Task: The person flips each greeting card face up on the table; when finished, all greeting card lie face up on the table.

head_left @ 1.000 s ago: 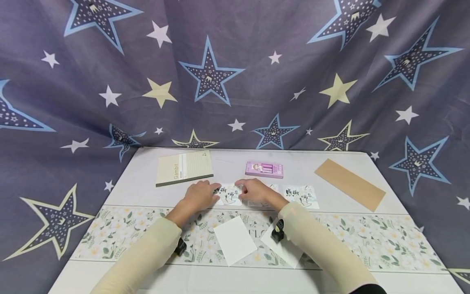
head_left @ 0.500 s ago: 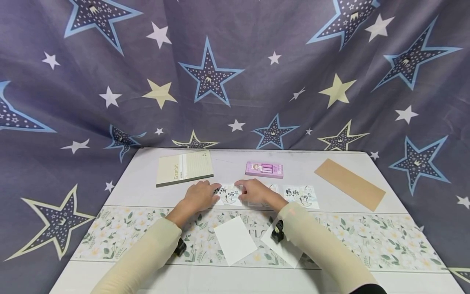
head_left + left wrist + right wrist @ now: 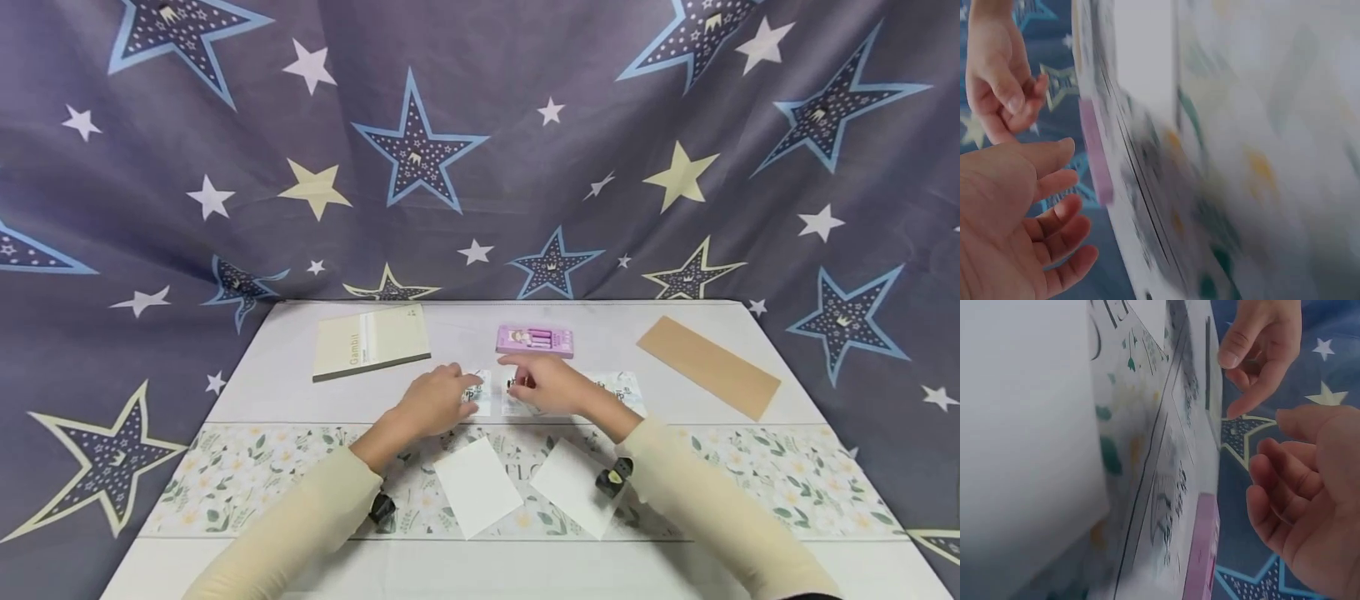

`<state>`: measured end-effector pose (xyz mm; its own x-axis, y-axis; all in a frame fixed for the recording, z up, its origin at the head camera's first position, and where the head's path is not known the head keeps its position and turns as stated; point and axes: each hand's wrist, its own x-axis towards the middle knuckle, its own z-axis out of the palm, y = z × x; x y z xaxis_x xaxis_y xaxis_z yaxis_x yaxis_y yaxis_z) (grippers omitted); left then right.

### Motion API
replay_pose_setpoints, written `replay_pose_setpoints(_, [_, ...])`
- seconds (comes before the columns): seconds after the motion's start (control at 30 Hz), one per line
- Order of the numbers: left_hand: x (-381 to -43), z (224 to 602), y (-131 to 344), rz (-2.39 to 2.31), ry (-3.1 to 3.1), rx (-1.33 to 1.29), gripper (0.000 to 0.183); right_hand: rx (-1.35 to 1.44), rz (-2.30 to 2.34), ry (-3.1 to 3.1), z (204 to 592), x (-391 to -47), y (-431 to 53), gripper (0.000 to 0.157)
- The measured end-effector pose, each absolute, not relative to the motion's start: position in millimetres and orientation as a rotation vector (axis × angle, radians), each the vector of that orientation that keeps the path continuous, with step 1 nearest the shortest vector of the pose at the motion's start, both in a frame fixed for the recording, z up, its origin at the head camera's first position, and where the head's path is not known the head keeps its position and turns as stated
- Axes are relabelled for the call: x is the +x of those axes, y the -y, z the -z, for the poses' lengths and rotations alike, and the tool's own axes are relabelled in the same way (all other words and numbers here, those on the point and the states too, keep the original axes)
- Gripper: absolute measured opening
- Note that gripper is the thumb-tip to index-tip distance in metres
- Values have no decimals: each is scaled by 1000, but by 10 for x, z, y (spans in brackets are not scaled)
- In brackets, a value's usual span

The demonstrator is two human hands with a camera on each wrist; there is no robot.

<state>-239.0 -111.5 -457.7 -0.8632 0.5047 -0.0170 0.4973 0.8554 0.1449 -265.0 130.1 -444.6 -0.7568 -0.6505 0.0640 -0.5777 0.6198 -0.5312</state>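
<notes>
My left hand (image 3: 438, 400) hovers over the left printed card (image 3: 483, 396), covering part of it. My right hand (image 3: 551, 385) is over the middle printed card (image 3: 513, 406), fingers loosely bent. In the left wrist view the left hand (image 3: 1016, 219) has spread, relaxed fingers with nothing between them. The right wrist view shows the right hand (image 3: 1316, 494) likewise holding nothing, its fingers lifted off the table. A third card (image 3: 628, 388) with black brush lettering lies to the right, partly behind the right forearm.
Two blank white sheets (image 3: 477, 487) lie on the floral strip in front. Behind the cards are a notebook (image 3: 371, 342) and a purple pen box (image 3: 535, 342). A brown paper strip (image 3: 708, 367) lies at right. A star-patterned curtain (image 3: 420, 250) rises behind the table.
Both hands have let go of the left card's edges and lifted. The right hand has moved right, over the middle card. The head view has shifted slightly.
</notes>
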Motion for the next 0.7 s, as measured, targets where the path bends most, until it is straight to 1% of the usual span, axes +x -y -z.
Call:
replay_pose_setpoints(0.17, [-2253, 4491, 820, -286, -2839, 943, 48, -1006, 769, -2732, 4438, -2514, -1623, 51])
replay_pose_setpoints(0.3, [-2178, 4462, 602, -258, -2719, 1032, 57, -961, 751, -2737, 4458, -2409, -1865, 50])
replay_pose_setpoints(0.47, [-2150, 4495, 371, -232, -2600, 1087, 70, -967, 734, -2755, 4480, -2308, -2087, 45])
replay_pose_setpoints(0.63, [-2148, 4539, 208, -221, -2541, 1116, 78, -916, 731, -2729, 4492, -2174, -2255, 44])
replay_pose_setpoints(0.7, [-2151, 4559, 167, -223, -2532, 1127, 78, -893, 738, -2711, 4514, -2101, -2316, 45])
